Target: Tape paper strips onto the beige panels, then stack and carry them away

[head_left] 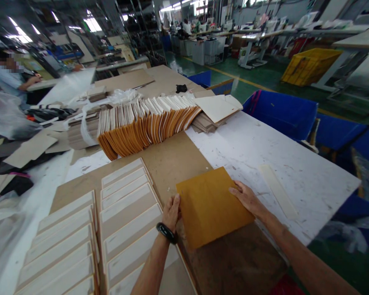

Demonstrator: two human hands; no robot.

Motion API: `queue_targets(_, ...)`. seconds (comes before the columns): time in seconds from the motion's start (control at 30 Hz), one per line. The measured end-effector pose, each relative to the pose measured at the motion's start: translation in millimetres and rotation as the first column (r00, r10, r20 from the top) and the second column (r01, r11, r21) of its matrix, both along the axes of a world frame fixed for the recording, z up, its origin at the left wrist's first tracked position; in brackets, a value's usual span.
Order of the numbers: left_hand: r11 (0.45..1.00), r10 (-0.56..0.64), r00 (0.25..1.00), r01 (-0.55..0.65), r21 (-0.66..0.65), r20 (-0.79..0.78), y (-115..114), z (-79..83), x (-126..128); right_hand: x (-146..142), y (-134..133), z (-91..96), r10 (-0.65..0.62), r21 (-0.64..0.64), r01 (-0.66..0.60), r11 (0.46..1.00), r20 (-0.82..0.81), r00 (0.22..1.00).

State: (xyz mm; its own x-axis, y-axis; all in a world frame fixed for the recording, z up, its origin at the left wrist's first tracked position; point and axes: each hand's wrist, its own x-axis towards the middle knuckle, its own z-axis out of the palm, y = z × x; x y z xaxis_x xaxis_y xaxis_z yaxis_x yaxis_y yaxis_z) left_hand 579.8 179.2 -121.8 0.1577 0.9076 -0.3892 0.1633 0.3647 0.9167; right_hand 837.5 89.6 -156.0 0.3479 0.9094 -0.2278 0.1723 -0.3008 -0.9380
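Observation:
A flat yellow-brown sheet [215, 207] is held between my two hands over the near part of the table. My left hand [172, 211], with a black band on the wrist, is closed on its left edge. My right hand [244, 196] grips the right edge, thumb lying on top. Under the sheet is a dark brown surface [233, 262]. Left of my left hand, pale panels with whitish strips [127, 207] lie overlapped in two rows. Beyond the sheet, a long row of folded orange-brown and white pieces [147, 127] stands on edge.
A pale narrow strip [278, 191] lies on the white tabletop [320, 180] to the right. White sheets [218, 107] rest past the row. Blue bins [279, 112] line the table's right edge. A yellow crate [310, 65] stands on the floor. A person [9, 78] sits at the far left.

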Motion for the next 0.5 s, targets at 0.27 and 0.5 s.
queue_targets(0.27,0.954,0.282,0.952,-0.264,0.145,-0.121,-73.6,33.1,-129.8,1.0,-37.8,28.5,-0.127,-0.001,0.144,0.99,0.466,0.875)
queue_targets(0.5,0.901,0.411,0.839,-0.433,0.021,-0.358,-199.0,6.9,-228.0,-128.1,-102.0,16.5,0.38,-0.248,-0.377,0.892,-0.039,0.924)
